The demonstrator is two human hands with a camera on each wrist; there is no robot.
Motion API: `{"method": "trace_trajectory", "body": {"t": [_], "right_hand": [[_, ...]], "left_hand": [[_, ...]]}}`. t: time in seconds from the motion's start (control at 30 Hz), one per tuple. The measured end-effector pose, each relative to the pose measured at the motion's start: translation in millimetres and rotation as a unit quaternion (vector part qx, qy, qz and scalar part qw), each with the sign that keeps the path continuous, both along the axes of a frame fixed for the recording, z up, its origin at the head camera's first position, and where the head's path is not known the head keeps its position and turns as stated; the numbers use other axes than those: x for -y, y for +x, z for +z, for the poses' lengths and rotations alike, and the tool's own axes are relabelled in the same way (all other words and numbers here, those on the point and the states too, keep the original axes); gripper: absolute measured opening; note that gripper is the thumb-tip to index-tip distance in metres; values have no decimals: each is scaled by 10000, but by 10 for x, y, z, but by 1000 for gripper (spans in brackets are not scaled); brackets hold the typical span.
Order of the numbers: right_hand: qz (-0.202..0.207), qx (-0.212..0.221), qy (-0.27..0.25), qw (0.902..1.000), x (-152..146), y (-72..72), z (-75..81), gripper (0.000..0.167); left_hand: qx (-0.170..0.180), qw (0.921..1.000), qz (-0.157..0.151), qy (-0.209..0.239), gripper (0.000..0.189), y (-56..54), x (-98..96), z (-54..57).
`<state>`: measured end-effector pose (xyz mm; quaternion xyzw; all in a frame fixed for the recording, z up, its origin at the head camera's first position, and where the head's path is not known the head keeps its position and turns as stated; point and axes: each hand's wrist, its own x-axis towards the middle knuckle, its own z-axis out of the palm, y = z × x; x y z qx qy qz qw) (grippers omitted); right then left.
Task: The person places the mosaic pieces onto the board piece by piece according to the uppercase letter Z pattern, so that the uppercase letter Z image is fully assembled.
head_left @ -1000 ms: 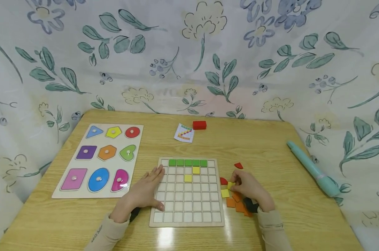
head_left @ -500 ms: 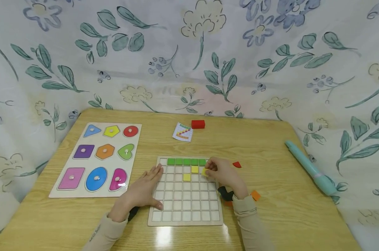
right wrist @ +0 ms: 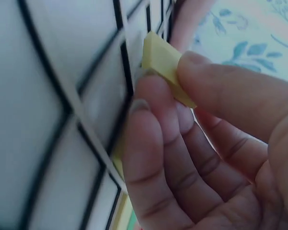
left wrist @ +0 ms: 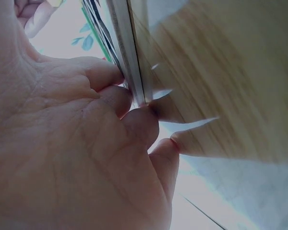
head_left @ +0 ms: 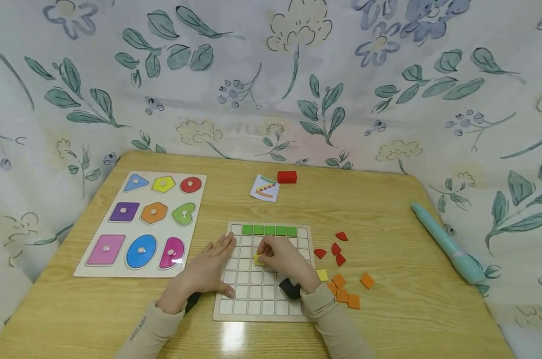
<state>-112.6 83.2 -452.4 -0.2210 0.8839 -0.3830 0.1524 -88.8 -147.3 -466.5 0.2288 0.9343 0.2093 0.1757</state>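
My right hand (head_left: 285, 257) pinches a yellow square tile (right wrist: 161, 60) between thumb and fingers, close over the white grid board (head_left: 239, 316). In the right wrist view the tile is tilted to the board's face. A row of green tiles (head_left: 269, 230) lies along the board's top row. The right hand covers the squares below it; part of another yellow tile (right wrist: 117, 163) shows behind its fingers. My left hand (head_left: 210, 269) rests with fingers extended on the board's left edge, thumb (head_left: 226, 290) lower down on it.
Right of the board lie red wedge pieces (head_left: 336, 249), orange squares (head_left: 341, 295) and a yellow tile (head_left: 322, 275). A pattern card (head_left: 265, 188) and a red block (head_left: 287, 177) are behind it. A shape puzzle (head_left: 136, 224) lies left; a teal wand-like object (head_left: 448, 244) lies far right.
My right hand picked up the yellow tile from the loose pieces and carried it left over the board, past the upper right to mid-board. The left hand stays on the board's edge.
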Motion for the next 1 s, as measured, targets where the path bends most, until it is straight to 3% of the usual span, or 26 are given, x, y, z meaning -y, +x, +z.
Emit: {"method": "trace_trajectory", "body": {"t": [0.4,0.6,0.87,1.0], "right_hand": [[29,-450,277,9986,113,50,-69,11],[31,-237,21,9997,41,40,-95,7],[-702,-400,-8,9967,-329,21,-55,7],[-1111,-156,71,9937,-586,34,-8,5]], "left_hand": [[-73,10000,-47,-2,127,-3,-6,19],[-56,10000,-1,18,126,6,-9,39],[-24,10000,5,-18,126,8,-19,32],[-26,10000,-5,-19,126,5,-15,29]]}}
